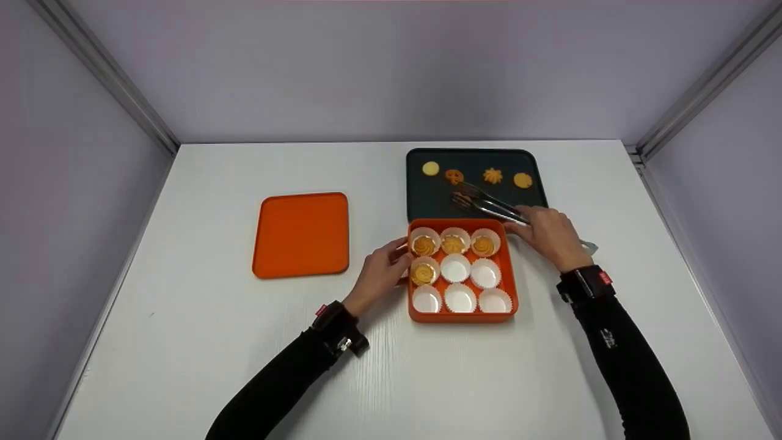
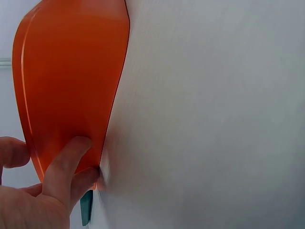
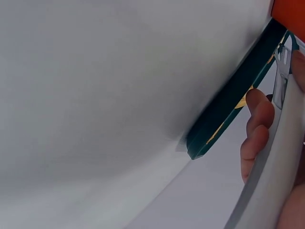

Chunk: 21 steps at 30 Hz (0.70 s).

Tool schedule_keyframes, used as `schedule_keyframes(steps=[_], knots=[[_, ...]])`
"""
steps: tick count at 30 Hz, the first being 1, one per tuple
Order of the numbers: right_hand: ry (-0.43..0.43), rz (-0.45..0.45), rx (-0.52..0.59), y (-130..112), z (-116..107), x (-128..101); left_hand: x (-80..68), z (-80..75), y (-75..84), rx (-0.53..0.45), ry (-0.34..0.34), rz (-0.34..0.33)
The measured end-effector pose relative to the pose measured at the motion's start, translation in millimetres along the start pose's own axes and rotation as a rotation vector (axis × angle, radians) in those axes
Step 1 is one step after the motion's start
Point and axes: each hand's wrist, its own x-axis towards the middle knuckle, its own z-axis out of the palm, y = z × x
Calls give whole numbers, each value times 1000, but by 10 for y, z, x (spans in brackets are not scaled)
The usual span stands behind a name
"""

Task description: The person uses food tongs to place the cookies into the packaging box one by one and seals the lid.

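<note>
My right hand [image 1: 550,235] grips silver metal tongs [image 1: 498,211], also in the right wrist view. Their tips are over the dark green tray [image 1: 421,205], around a brown cookie [image 1: 460,197] they partly cover. Flat against the outer left side of the orange square box [image 1: 462,318] rest the fingers of my left hand [image 1: 382,275]. The left wrist view shows those fingertips on the box wall [image 2: 71,86]. Inside the box stand white paper cups [image 1: 460,299] in rows; the back row and the left middle cup hold swirled cookies [image 1: 423,274].
Other cookies lie on the tray: a pale round one [image 1: 431,168], a pretzel-shaped one [image 1: 454,176], a star-shaped one [image 1: 493,176] and a round golden one [image 1: 523,180]. An orange square lid [image 1: 301,235] lies left on the white table [image 1: 201,342]. Walls enclose the back and sides.
</note>
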Motion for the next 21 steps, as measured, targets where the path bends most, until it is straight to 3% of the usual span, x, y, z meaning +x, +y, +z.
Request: schedule_keyframes(steps=[12,21], knots=[[65,-10,56,-1,-67,-82,2,11,-1,12,-3,-10],[137,-18,35,-75,-289,-206,-5,4,5,9,4,5]])
